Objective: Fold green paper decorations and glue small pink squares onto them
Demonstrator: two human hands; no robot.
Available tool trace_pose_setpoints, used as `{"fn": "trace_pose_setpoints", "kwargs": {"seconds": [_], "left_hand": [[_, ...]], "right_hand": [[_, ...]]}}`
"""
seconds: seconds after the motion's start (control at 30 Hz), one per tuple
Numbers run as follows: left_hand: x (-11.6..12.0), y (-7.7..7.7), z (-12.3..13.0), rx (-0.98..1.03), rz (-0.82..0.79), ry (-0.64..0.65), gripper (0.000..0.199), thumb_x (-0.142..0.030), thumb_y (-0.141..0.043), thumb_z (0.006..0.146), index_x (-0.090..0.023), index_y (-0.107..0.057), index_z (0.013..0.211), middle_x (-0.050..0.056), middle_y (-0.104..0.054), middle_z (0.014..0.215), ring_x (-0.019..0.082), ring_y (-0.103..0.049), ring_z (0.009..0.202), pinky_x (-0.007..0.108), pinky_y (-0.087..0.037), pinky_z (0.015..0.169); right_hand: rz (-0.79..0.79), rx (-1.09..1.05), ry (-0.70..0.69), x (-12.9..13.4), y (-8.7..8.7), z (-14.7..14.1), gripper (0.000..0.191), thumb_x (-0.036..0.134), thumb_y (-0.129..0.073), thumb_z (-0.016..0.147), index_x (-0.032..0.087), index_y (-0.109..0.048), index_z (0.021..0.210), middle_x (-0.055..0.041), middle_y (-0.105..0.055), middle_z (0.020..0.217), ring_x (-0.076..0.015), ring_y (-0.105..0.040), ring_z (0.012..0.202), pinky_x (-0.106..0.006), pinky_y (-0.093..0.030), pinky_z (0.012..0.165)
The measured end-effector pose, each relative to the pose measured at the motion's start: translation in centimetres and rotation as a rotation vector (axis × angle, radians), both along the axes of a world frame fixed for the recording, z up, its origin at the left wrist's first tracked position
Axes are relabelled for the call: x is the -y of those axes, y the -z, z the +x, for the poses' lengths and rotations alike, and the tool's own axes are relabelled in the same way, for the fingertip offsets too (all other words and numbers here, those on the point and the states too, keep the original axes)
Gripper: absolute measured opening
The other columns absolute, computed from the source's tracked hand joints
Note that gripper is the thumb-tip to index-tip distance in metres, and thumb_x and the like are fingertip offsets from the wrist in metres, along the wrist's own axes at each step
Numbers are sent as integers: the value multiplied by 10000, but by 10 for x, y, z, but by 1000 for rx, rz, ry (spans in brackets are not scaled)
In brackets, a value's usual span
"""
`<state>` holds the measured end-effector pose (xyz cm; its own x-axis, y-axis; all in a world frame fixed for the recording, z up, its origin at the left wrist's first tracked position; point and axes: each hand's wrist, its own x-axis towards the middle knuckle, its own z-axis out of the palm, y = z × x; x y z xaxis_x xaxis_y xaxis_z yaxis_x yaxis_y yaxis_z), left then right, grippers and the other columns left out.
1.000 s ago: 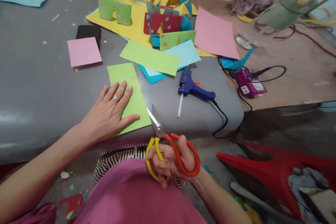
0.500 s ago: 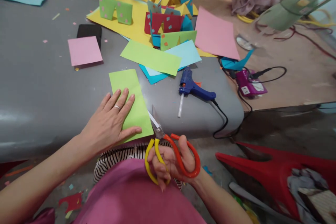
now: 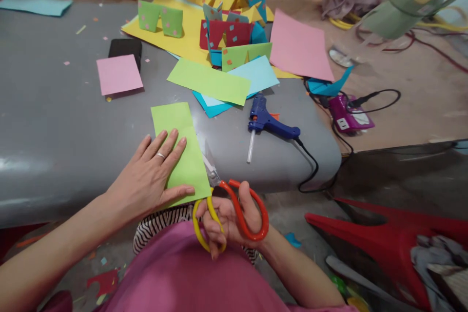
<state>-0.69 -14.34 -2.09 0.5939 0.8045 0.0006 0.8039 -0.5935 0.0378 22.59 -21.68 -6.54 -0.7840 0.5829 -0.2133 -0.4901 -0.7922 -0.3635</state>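
My left hand (image 3: pixel 157 170) lies flat, fingers spread, on a light green paper strip (image 3: pixel 188 156) near the table's front edge. In my right hand (image 3: pixel 230 217) are scissors (image 3: pixel 239 204) with one red and one yellow handle. The blades are parted and point up and away, beside the strip's lower right edge. Beyond the strip lies another green strip (image 3: pixel 208 80) over light blue paper (image 3: pixel 258 78). A blue glue gun (image 3: pixel 274 124) with a clear glue stick rests to the right.
Folded dotted paper pieces (image 3: pixel 237 31) stand on yellow paper (image 3: pixel 183 41) at the back. Pink paper (image 3: pixel 119 75) partly covers a black object (image 3: pixel 126 47). A purple power socket (image 3: pixel 349 117) with cables sits at the right. A red chair (image 3: pixel 383 239) stands at lower right.
My right hand and the scissors have moved slightly left, closer to the green strip's edge. My left hand stays flat on the paper. The view has shifted a little.
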Motion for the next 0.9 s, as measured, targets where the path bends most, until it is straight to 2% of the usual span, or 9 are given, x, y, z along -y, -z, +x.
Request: {"fn": "trace_pose_setpoints", "kwargs": {"seconds": [0.13, 0.23, 0.3, 0.47, 0.67, 0.9], "left_hand": [[-14, -13, -1, -4, -46, -38, 852, -698, -51, 961, -174, -364, 1555, 131, -351, 1624, 346, -294, 1507, 579, -247, 1195], [-30, -14, 3, -26, -58, -67, 895, -702, 5, 945, -143, -275, 1584, 147, -235, 1665, 357, -206, 1536, 590, -196, 1213], [-35, -9, 6, -59, -98, -53, 923, -723, -3, 933, -121, -241, 1590, 157, -218, 1668, 366, -187, 1538, 589, -195, 1215], [-25, 0, 8, -48, -86, -53, 894, -711, -66, 953, -107, -251, 1586, 169, -220, 1666, 370, -185, 1538, 586, -175, 1222], [-21, 1, 8, 1, -84, -72, 892, -720, -72, 950, -124, -272, 1583, 174, -223, 1663, 366, -195, 1537, 587, -188, 1218], [-20, 4, 9, 12, -44, -67, 859, -703, -133, 966, -121, -297, 1576, 172, -266, 1651, 367, -227, 1528, 578, -189, 1220]], "right_hand": [[27, -18, -16, -2, 2, -2, 928, 923, -282, 791, 93, -599, 1059, 5, -525, 702, -101, -463, 521, -268, -490, 482], [33, -6, -9, 0, 1, 0, 931, 921, -271, 794, 94, -597, 1072, 2, -526, 712, -99, -462, 524, -268, -493, 490], [42, 1, -12, 3, 1, 1, 941, 921, -255, 796, 91, -596, 1079, -1, -530, 706, -102, -462, 520, -276, -498, 498], [55, 5, -22, 5, 4, -2, 955, 933, -269, 783, 92, -593, 1099, -5, -551, 695, -114, -458, 511, -319, -518, 534], [-16, -13, -5, 5, 5, -1, 1052, 970, -141, 728, 88, -586, 1092, 17, -488, 677, -104, -407, 503, -338, -520, 549], [18, -21, 21, 0, 2, -8, 918, 970, -203, 731, 146, -540, 950, 12, -490, 697, -106, -431, 517, -302, -502, 515]]}}
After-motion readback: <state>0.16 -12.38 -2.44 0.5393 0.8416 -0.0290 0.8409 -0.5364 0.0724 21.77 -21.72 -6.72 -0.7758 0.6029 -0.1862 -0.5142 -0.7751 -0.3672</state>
